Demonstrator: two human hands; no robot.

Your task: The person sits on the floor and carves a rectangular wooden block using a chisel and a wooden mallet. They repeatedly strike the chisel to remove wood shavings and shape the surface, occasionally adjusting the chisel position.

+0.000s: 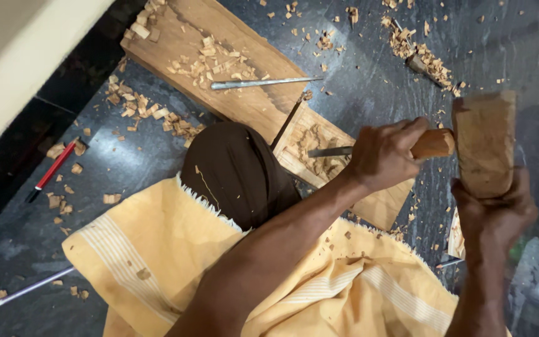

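Right hand (493, 215) wrapped tight round a rough wooden mallet block (484, 142), head touching the smooth chisel handle (433, 143) just past the left hand (383, 155) fingers clamped on it. Beyond those fingers, steel blade biting into a carved wood panel (319, 153), curly chips (213, 59) scattered over the plank (219, 68) further off.

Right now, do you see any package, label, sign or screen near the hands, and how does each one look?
None is in view: no package, label, sign or screen.
Left hand: holds a chisel with a wooden handle over the carved wood panel.
Right hand: holds a blocky wooden mallet.
Red and black pen: on the dark floor, at the left.
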